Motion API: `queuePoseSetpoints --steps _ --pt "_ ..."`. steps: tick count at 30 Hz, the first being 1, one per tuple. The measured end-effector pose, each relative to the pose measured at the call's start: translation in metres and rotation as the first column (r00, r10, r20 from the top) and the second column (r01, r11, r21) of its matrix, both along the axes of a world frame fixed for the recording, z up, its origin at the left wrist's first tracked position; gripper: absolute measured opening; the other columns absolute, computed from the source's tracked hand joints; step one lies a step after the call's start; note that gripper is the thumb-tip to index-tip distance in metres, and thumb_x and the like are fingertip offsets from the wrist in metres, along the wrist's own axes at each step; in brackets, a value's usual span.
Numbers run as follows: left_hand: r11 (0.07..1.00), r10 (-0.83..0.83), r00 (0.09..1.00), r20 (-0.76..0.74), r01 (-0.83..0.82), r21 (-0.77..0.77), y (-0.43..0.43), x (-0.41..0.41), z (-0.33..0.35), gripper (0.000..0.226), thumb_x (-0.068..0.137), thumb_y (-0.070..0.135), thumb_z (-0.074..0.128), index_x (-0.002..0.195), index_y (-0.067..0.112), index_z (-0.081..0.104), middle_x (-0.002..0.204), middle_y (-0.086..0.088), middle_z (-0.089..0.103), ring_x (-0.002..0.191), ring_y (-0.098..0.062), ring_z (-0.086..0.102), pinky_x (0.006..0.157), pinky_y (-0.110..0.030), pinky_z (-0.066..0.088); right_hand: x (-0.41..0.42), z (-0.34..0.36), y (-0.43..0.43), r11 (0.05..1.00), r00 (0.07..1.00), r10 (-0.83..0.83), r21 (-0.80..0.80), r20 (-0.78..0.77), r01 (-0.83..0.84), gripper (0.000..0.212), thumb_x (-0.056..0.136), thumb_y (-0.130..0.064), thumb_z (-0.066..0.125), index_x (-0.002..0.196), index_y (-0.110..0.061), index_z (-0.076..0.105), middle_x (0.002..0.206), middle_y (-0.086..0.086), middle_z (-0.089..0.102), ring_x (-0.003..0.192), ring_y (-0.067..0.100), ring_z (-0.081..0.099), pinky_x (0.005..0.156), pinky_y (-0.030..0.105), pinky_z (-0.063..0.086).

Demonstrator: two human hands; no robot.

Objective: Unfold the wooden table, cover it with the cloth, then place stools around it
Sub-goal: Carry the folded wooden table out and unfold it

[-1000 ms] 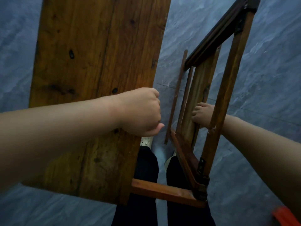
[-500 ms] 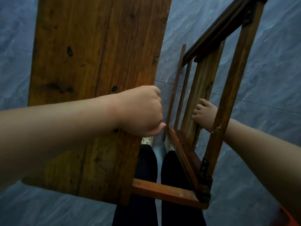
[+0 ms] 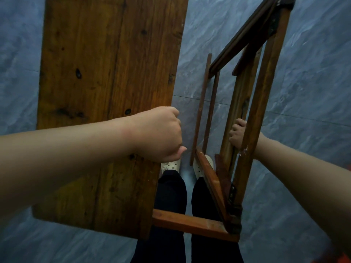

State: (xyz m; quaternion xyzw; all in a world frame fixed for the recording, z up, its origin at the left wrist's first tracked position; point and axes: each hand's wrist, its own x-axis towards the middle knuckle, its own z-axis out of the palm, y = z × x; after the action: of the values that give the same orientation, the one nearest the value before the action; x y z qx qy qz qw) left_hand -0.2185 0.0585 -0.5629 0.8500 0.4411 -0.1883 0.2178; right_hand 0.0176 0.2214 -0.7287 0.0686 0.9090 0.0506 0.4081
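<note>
Fingers of our left hand are curled tight over the right long edge of the top board of the wooden table, w/ the thumb tip poking out under the fist. That hand grips the board approx. at mid-length: the longer part runs away from us past the knuckles, the shorter part lies under our forearm. Fingers of our right hand are wrapped round an inner upright of the leg frame. The frame's outer rail crosses in front of the wrist and hides part of the hand, so we can't tell how the thumb sits. The table is only partly opened: board on the left w/ its face twd the camera, leg frame on the right, a gap btwn them. At the near end a cross rail links board and frame, meeting the frame at a dark metal bracket. Two thin slats run along the gap just right of the left fist, apart from it. Down in the gap we see our legs in dark trousers and pale shoes on the grey stone-look floor. Both hands sit at about the same level, one each side of the gap. An orange blur shows at the bottom right corner; we can't tell what it is.
</note>
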Motion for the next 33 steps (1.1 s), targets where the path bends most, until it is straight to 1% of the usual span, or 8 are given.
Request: queuePoseSetpoints --steps 2,4,5,7,11,16,28,33 --pt "1.0 0.011 1.0 0.007 -0.011 0.027 -0.005 -0.006 0.002 0.064 0.096 0.042 0.008 0.061 0.019 0.057 0.059 0.006 0.053 0.055 -0.011 0.047 0.066 -0.031 0.026 0.003 0.009 -0.007 0.955 0.989 -0.148 -0.257 0.026 0.15 0.032 0.091 0.003 0.05 0.122 -0.004 0.055 0.116 0.0 0.057 0.102 0.003 0.056 0.069 0.0 0.03" --pt "0.998 0.018 1.0 0.006 -0.018 0.065 -0.009 -0.011 0.006 0.065 0.094 0.041 0.006 0.057 0.02 0.054 0.054 0.006 0.05 0.051 -0.011 0.043 0.065 -0.03 0.026 -0.001 0.028 0.011 0.928 0.951 0.304 -0.244 0.054 -0.283 0.029 0.093 -0.012 0.053 0.122 -0.01 0.056 0.118 0.001 0.058 0.111 0.004 0.053 0.087 0.002 0.03" --pt "0.998 0.015 1.0 -0.007 -0.015 0.057 -0.01 -0.011 0.007 0.064 0.093 0.042 0.006 0.056 0.019 0.053 0.054 0.006 0.048 0.05 -0.011 0.041 0.065 -0.03 0.026 0.002 0.035 0.017 0.903 0.901 0.408 -0.21 0.149 -0.375 0.032 0.094 -0.023 0.052 0.125 -0.016 0.057 0.126 -0.001 0.056 0.122 0.014 0.047 0.102 0.014 0.027" --pt "1.0 0.012 0.999 -0.029 -0.011 0.025 -0.009 -0.008 0.009 0.062 0.094 0.042 0.007 0.057 0.018 0.051 0.055 0.006 0.047 0.05 -0.01 0.038 0.066 -0.03 0.027 0.006 0.042 0.025 0.856 0.797 0.512 -0.114 0.321 -0.504 0.034 0.094 -0.032 0.048 0.125 -0.022 0.056 0.13 -0.003 0.055 0.125 0.023 0.042 0.108 0.038 0.025" --pt "1.0 0.007 0.999 -0.037 -0.006 0.02 -0.004 0.001 0.011 0.061 0.097 0.043 0.012 0.062 0.019 0.056 0.059 0.006 0.051 0.053 -0.01 0.041 0.068 -0.03 0.025 0.022 0.077 0.037 0.903 0.821 0.426 -0.119 0.38 -0.413 0.03 0.095 -0.03 0.047 0.121 -0.019 0.058 0.123 -0.003 0.057 0.119 0.021 0.046 0.105 0.036 0.028" --pt "0.999 -0.028 0.997 -0.076 0.03 0.018 0.0 0.008 0.014 0.062 0.097 0.045 0.012 0.063 0.02 0.057 0.061 0.006 0.054 0.057 -0.01 0.047 0.069 -0.03 0.024 0.035 0.109 0.05 0.905 0.762 0.411 -0.123 0.501 -0.407 0.047 0.091 -0.045 0.053 0.128 -0.017 0.052 0.132 0.002 0.053 0.127 0.023 0.043 0.11 0.038 0.024" --pt "0.996 -0.081 0.989 -0.121 0.077 -0.035 -0.01 0.0 0.015 0.066 0.094 0.054 0.009 0.07 0.022 0.061 0.069 0.008 0.058 0.064 -0.01 0.053 0.073 -0.028 0.031 0.054 0.177 0.07 0.844 0.819 0.522 -0.283 0.236 -0.456 0.069 0.083 -0.074 0.036 0.123 -0.02 0.054 0.12 -0.003 0.059 0.116 0.018 0.051 0.106 0.037 0.03" --pt "0.994 -0.029 0.999 -0.016 0.03 0.102 -0.021 -0.011 0.008 0.08 0.085 0.058 -0.01 0.061 0.024 0.059 0.059 0.009 0.054 0.056 -0.006 0.049 0.068 -0.025 0.032 0.06 0.196 0.064 0.883 0.918 0.389 -0.317 0.078 -0.347 0.057 0.092 -0.066 0.016 0.103 -0.029 0.058 0.099 -0.013 0.061 0.096 0.007 0.056 0.098 0.029 0.034"
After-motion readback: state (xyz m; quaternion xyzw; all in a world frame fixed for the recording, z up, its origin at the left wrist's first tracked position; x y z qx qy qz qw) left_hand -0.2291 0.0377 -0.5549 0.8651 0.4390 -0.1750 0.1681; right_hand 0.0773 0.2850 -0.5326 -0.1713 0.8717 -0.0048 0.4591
